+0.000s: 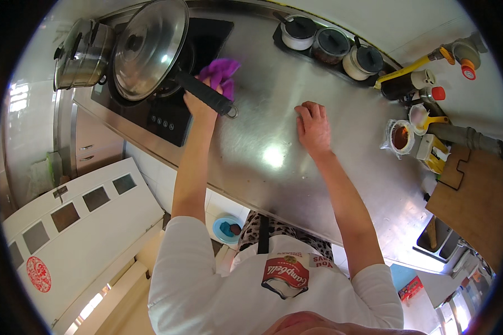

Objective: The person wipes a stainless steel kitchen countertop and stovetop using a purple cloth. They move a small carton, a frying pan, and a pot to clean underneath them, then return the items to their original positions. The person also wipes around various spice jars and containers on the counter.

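My left hand (201, 100) is on a purple cloth (222, 73) at the right side of the black cooktop (211, 31), partly hidden under the black handle (205, 93) of a pan. A domed, see-through lid (144, 50) covers the pan, which stands on the cooktop. My right hand (314, 127) rests with its fingers curled on the stainless steel countertop (255, 138), and no object shows in it. Small dark crumbs lie on the steel near the front edge.
A steamer pot (84, 58) stands at the left. Three lidded seasoning jars (333, 44) sit on a black tray along the wall. Bottles (406, 83), a tub of red sauce (400, 136) and a brown board (473, 201) are at the right, near a sink (435, 240).
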`<control>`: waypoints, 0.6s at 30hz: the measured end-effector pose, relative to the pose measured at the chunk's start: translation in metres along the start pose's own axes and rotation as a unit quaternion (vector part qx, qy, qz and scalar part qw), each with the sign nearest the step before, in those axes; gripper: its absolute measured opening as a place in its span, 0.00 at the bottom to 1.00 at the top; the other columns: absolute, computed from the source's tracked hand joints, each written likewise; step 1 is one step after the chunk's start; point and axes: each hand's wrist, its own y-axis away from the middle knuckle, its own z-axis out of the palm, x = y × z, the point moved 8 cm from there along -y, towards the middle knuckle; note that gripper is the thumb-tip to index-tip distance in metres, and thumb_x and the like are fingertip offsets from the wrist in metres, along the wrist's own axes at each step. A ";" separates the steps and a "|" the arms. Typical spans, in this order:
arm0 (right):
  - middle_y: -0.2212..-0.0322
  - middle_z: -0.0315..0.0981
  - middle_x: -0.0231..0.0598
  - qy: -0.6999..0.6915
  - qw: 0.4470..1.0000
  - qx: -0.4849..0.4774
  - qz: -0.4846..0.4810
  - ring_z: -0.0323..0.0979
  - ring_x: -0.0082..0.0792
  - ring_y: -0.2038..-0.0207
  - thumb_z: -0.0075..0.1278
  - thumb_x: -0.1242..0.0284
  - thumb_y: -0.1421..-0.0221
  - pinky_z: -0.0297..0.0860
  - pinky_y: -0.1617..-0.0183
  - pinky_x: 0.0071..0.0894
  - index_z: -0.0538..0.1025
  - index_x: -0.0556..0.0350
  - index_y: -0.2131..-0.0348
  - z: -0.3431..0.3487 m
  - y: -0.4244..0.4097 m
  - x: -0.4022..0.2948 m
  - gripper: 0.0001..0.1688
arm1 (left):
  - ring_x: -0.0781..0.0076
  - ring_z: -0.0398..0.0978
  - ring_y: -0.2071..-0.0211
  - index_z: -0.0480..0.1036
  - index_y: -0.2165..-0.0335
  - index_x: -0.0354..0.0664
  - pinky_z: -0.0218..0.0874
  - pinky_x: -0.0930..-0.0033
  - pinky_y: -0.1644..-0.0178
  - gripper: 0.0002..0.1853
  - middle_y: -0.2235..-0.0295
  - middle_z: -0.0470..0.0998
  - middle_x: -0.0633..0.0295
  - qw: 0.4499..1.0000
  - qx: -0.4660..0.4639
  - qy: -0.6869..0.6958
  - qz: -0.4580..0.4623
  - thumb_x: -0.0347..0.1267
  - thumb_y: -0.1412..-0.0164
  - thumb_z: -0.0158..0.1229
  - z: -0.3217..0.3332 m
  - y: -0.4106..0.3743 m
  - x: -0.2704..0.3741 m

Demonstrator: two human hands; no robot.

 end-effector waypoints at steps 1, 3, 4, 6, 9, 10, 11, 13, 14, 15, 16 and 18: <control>0.54 0.66 0.37 0.004 1.000 0.005 -0.001 0.64 0.44 0.51 0.53 0.78 0.49 0.65 0.50 0.44 0.72 0.48 0.56 0.001 0.002 0.002 0.19 | 0.46 0.68 0.53 0.75 0.59 0.43 0.62 0.47 0.54 0.18 0.54 0.72 0.51 1.000 -0.010 -0.012 -0.007 0.38 0.48 0.60 -0.008 0.018 -0.003; 0.53 0.65 0.38 0.015 1.000 0.020 -0.003 0.63 0.44 0.50 0.52 0.78 0.49 0.64 0.49 0.44 0.71 0.48 0.54 0.001 0.004 0.005 0.20 | 0.43 0.67 0.52 0.74 0.54 0.42 0.62 0.47 0.53 0.20 0.52 0.71 0.47 0.999 -0.028 -0.034 -0.018 0.36 0.46 0.58 -0.022 0.045 -0.003; 0.52 0.65 0.38 0.015 1.000 0.018 -0.003 0.62 0.44 0.49 0.52 0.78 0.49 0.64 0.48 0.44 0.71 0.48 0.54 0.003 0.005 0.004 0.21 | 0.44 0.68 0.53 0.74 0.54 0.42 0.62 0.49 0.52 0.21 0.53 0.71 0.47 0.999 -0.004 -0.039 -0.001 0.34 0.48 0.59 -0.030 0.052 0.001; 0.51 0.64 0.39 0.018 1.000 0.016 -0.002 0.61 0.45 0.47 0.51 0.78 0.48 0.63 0.47 0.44 0.70 0.47 0.53 0.006 0.007 0.003 0.21 | 0.45 0.69 0.55 0.74 0.53 0.41 0.61 0.52 0.51 0.22 0.55 0.70 0.46 0.997 0.045 -0.045 0.036 0.31 0.50 0.61 -0.037 0.059 0.011; 0.51 0.63 0.39 0.034 0.999 0.018 -0.001 0.60 0.45 0.46 0.51 0.79 0.48 0.61 0.47 0.45 0.70 0.47 0.52 0.007 0.009 -0.003 0.22 | 0.41 0.64 0.48 0.70 0.48 0.40 0.58 0.45 0.47 0.27 0.50 0.69 0.44 0.997 0.069 0.017 0.020 0.33 0.48 0.61 -0.003 0.032 -0.006; 0.51 0.63 0.39 0.040 0.999 0.020 0.003 0.60 0.45 0.46 0.51 0.79 0.48 0.61 0.47 0.46 0.69 0.47 0.52 0.007 0.009 -0.001 0.22 | 0.42 0.63 0.47 0.71 0.49 0.41 0.57 0.44 0.46 0.28 0.49 0.69 0.46 0.991 0.105 0.054 0.058 0.33 0.50 0.63 0.001 0.019 0.007; 0.51 0.63 0.39 0.044 0.999 0.021 0.005 0.60 0.45 0.46 0.51 0.79 0.48 0.61 0.47 0.46 0.69 0.47 0.52 0.007 0.010 0.001 0.23 | 0.43 0.64 0.47 0.72 0.50 0.41 0.58 0.44 0.46 0.27 0.50 0.69 0.47 0.994 0.094 0.028 0.051 0.33 0.50 0.62 0.011 0.004 0.014; 0.50 0.63 0.39 0.048 0.999 0.021 0.006 0.60 0.45 0.46 0.51 0.79 0.48 0.61 0.46 0.47 0.69 0.47 0.51 0.006 0.012 0.002 0.24 | 0.44 0.64 0.48 0.72 0.51 0.41 0.58 0.45 0.46 0.25 0.50 0.69 0.47 0.997 0.071 -0.025 0.035 0.34 0.49 0.62 0.038 -0.024 0.025; 0.50 0.63 0.39 0.045 0.999 0.021 0.001 0.60 0.45 0.46 0.51 0.79 0.49 0.60 0.46 0.47 0.69 0.47 0.51 0.006 0.011 0.000 0.24 | 0.44 0.65 0.48 0.73 0.51 0.41 0.58 0.45 0.47 0.25 0.51 0.69 0.48 0.997 0.065 -0.002 0.040 0.34 0.50 0.62 0.053 -0.041 0.022; 0.50 0.63 0.40 0.040 0.999 0.019 -0.007 0.60 0.45 0.46 0.51 0.79 0.49 0.60 0.46 0.47 0.68 0.47 0.51 0.007 0.011 -0.005 0.24 | 0.45 0.65 0.49 0.73 0.52 0.41 0.58 0.46 0.47 0.24 0.51 0.70 0.49 0.997 0.060 0.017 0.041 0.34 0.50 0.62 0.068 -0.056 0.013; 0.50 0.63 0.40 0.036 0.999 0.022 -0.017 0.60 0.45 0.46 0.51 0.79 0.49 0.60 0.46 0.47 0.68 0.47 0.51 0.008 0.009 -0.009 0.24 | 0.46 0.65 0.49 0.74 0.52 0.41 0.58 0.47 0.48 0.24 0.52 0.70 0.50 0.997 0.055 0.040 0.045 0.33 0.50 0.62 0.079 -0.067 0.009; 0.50 0.63 0.40 0.039 0.999 0.028 -0.023 0.60 0.46 0.46 0.51 0.79 0.49 0.60 0.46 0.48 0.68 0.47 0.51 0.005 0.009 -0.009 0.25 | 0.46 0.65 0.50 0.74 0.54 0.41 0.59 0.47 0.49 0.22 0.52 0.70 0.51 0.999 0.021 0.020 0.045 0.33 0.50 0.63 0.094 -0.088 0.022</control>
